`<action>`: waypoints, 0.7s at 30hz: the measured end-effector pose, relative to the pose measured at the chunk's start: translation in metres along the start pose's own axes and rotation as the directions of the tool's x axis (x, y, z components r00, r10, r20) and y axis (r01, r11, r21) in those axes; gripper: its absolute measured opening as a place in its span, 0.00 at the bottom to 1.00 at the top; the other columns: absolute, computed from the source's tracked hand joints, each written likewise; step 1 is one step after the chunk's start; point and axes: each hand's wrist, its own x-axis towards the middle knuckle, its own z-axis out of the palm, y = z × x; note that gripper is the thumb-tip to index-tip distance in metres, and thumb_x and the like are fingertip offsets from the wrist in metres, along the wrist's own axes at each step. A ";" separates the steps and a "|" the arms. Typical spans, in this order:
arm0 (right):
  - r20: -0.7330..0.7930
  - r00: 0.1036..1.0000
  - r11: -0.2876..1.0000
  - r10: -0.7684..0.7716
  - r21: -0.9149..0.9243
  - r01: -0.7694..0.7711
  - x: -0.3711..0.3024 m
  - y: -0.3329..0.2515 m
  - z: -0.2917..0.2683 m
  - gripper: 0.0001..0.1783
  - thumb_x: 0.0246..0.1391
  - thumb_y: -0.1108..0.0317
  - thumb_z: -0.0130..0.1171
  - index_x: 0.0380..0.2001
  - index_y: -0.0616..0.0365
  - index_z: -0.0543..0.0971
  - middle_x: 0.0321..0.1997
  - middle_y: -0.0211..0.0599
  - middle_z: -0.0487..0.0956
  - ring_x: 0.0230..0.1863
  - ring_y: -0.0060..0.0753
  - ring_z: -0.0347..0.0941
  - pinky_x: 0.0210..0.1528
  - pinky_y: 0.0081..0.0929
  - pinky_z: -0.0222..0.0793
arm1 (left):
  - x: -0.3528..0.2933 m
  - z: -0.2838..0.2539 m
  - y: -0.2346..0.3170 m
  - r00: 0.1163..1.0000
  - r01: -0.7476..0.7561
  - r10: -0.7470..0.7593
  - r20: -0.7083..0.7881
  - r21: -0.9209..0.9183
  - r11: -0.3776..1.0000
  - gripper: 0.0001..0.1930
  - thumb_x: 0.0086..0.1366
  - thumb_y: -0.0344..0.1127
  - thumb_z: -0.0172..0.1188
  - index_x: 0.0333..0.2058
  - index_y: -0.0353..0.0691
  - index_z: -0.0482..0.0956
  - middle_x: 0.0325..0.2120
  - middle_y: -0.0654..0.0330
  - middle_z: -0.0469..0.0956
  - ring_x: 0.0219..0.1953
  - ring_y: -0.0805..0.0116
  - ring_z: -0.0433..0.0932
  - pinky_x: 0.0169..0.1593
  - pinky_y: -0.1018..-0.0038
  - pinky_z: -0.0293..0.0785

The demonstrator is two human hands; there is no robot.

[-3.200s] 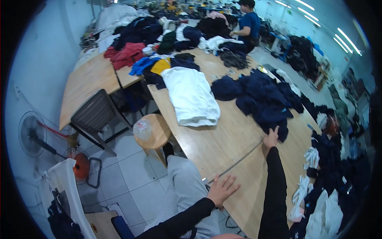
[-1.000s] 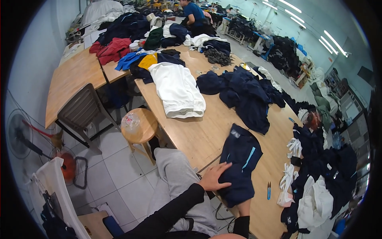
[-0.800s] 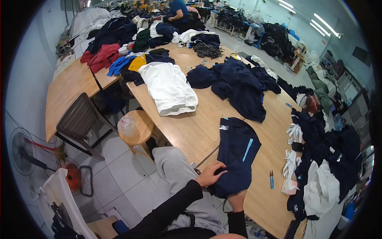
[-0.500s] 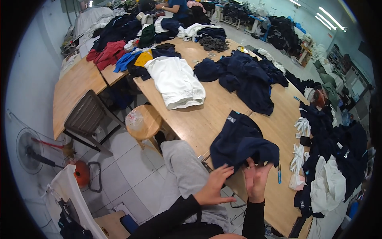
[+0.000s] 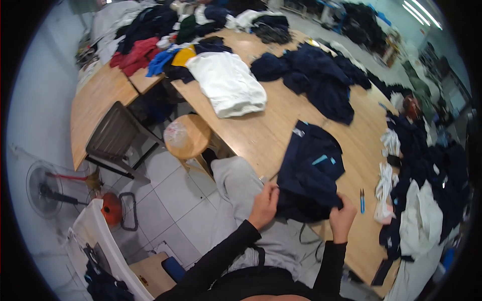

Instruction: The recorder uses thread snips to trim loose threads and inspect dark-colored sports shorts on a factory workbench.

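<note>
A navy garment (image 5: 312, 168) lies partly on the table and hangs over its near edge toward my lap. Light blue patches show on its upper face, and a small pale label sits at its far left corner. My left hand (image 5: 264, 204) is closed on the near left edge of the cloth. At the near right corner my right hand (image 5: 343, 215) pinches the fabric between thumb and fingers. To the right of it, blue-handled thread snips (image 5: 362, 200) lie on the wooden table (image 5: 251, 140).
A folded white garment (image 5: 228, 85) and a navy pile (image 5: 321, 80) lie farther back. Along the right edge are white strips (image 5: 384, 183), dark clothes and a white garment (image 5: 422, 213). A wooden stool (image 5: 193, 135), a brown chair (image 5: 113, 140) and a fan (image 5: 45, 188) stand at the left.
Both hands have gone from open fingers under and beside the cloth to gripping its near corners. The navy garment now lies flatter, its light blue patches showing. The view has shifted.
</note>
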 end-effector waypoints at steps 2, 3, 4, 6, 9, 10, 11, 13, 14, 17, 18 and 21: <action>-0.159 0.987 0.984 -0.018 -0.176 -0.010 -0.003 0.000 -0.017 0.19 0.50 0.82 0.61 0.46 0.63 0.87 0.44 0.56 0.87 0.46 0.59 0.85 0.50 0.44 0.79 | 0.006 -0.014 0.033 0.993 -0.064 0.070 -0.093 0.062 0.996 0.07 0.78 0.32 0.58 0.47 0.36 0.80 0.30 0.46 0.80 0.30 0.50 0.82 0.36 0.62 0.76; -0.245 0.968 0.963 -0.049 -0.268 -0.019 -0.002 -0.008 -0.029 0.19 0.50 0.82 0.62 0.47 0.62 0.87 0.44 0.55 0.87 0.46 0.58 0.85 0.50 0.44 0.79 | 0.013 -0.024 0.061 0.965 -0.226 0.243 -0.098 0.156 0.962 0.05 0.76 0.28 0.60 0.46 0.37 0.83 0.30 0.50 0.81 0.28 0.54 0.81 0.35 0.64 0.76; -0.320 0.945 0.940 -0.076 -0.340 -0.040 0.001 -0.020 -0.038 0.20 0.50 0.83 0.61 0.47 0.60 0.87 0.45 0.52 0.87 0.46 0.56 0.85 0.50 0.42 0.79 | 0.019 -0.032 0.076 0.892 -0.404 0.434 -0.128 0.208 0.891 0.05 0.72 0.26 0.66 0.45 0.38 0.85 0.30 0.53 0.82 0.28 0.58 0.81 0.34 0.67 0.76; -0.444 0.878 0.943 -0.178 -0.332 0.023 0.009 -0.041 -0.056 0.23 0.50 0.85 0.59 0.50 0.60 0.87 0.44 0.49 0.87 0.43 0.55 0.84 0.47 0.40 0.79 | 0.022 -0.054 0.104 0.817 -0.559 0.576 -0.030 0.203 0.804 0.12 0.64 0.24 0.74 0.46 0.39 0.86 0.30 0.58 0.80 0.30 0.59 0.80 0.36 0.67 0.77; -0.414 0.909 0.963 -0.046 -0.259 -0.070 0.012 -0.036 -0.062 0.23 0.49 0.83 0.61 0.49 0.59 0.88 0.41 0.49 0.87 0.39 0.54 0.84 0.44 0.40 0.78 | 0.030 -0.078 0.083 0.762 -0.643 0.627 0.159 0.287 0.709 0.20 0.56 0.21 0.76 0.49 0.39 0.87 0.39 0.56 0.81 0.38 0.56 0.81 0.42 0.64 0.79; -0.350 0.936 0.953 0.020 -0.277 -0.124 0.009 -0.030 -0.058 0.23 0.48 0.82 0.61 0.49 0.59 0.88 0.41 0.50 0.87 0.38 0.54 0.84 0.42 0.40 0.78 | 0.031 -0.083 0.059 0.831 -0.556 0.495 0.255 0.345 0.756 0.24 0.52 0.19 0.74 0.50 0.40 0.87 0.43 0.55 0.80 0.41 0.54 0.81 0.45 0.63 0.79; -0.257 0.965 0.921 0.053 -0.361 -0.146 0.001 -0.014 -0.054 0.21 0.48 0.80 0.63 0.47 0.58 0.88 0.41 0.50 0.87 0.36 0.54 0.83 0.39 0.40 0.77 | 0.028 -0.085 0.040 0.877 -0.466 0.344 0.337 0.416 0.781 0.28 0.48 0.17 0.73 0.52 0.41 0.87 0.48 0.54 0.79 0.45 0.53 0.80 0.47 0.63 0.79; -0.203 0.975 0.951 0.086 -0.274 -0.141 -0.013 -0.004 -0.032 0.20 0.48 0.80 0.63 0.47 0.59 0.88 0.40 0.50 0.87 0.34 0.53 0.83 0.37 0.38 0.77 | 0.011 -0.088 0.016 0.913 -0.407 0.348 0.211 0.475 0.780 0.30 0.46 0.16 0.71 0.52 0.42 0.87 0.50 0.54 0.79 0.46 0.52 0.80 0.48 0.64 0.78; -0.153 0.980 0.968 0.127 -0.195 -0.156 -0.028 -0.006 -0.026 0.19 0.48 0.80 0.64 0.46 0.60 0.88 0.39 0.50 0.86 0.33 0.52 0.82 0.36 0.37 0.77 | 0.001 -0.089 0.017 0.933 -0.345 0.348 0.096 0.516 0.784 0.32 0.44 0.15 0.68 0.53 0.43 0.87 0.52 0.54 0.78 0.47 0.52 0.80 0.48 0.64 0.78; -0.054 0.925 0.912 0.375 0.200 -0.358 -0.056 0.005 -0.003 0.16 0.55 0.81 0.67 0.48 0.63 0.81 0.43 0.43 0.85 0.37 0.33 0.83 0.35 0.30 0.78 | -0.032 -0.070 0.021 0.952 -0.140 0.252 -0.171 0.491 0.860 0.23 0.53 0.18 0.69 0.50 0.37 0.86 0.45 0.54 0.80 0.44 0.56 0.83 0.48 0.68 0.79; -0.007 0.885 0.792 0.466 0.448 -0.414 -0.061 0.009 0.007 0.16 0.58 0.81 0.68 0.49 0.63 0.79 0.45 0.40 0.84 0.40 0.27 0.82 0.35 0.27 0.78 | -0.038 -0.065 0.020 0.942 -0.027 0.172 -0.289 0.446 0.895 0.20 0.55 0.19 0.69 0.48 0.35 0.86 0.43 0.53 0.81 0.42 0.57 0.84 0.47 0.68 0.80; 0.251 0.845 0.505 0.473 0.709 -0.493 -0.068 0.019 0.016 0.17 0.60 0.82 0.68 0.50 0.62 0.77 0.51 0.36 0.82 0.48 0.25 0.82 0.47 0.26 0.81 | -0.038 -0.055 0.017 0.954 -0.076 0.172 -0.244 0.359 0.930 0.15 0.59 0.22 0.70 0.46 0.34 0.86 0.37 0.54 0.85 0.35 0.59 0.85 0.44 0.69 0.81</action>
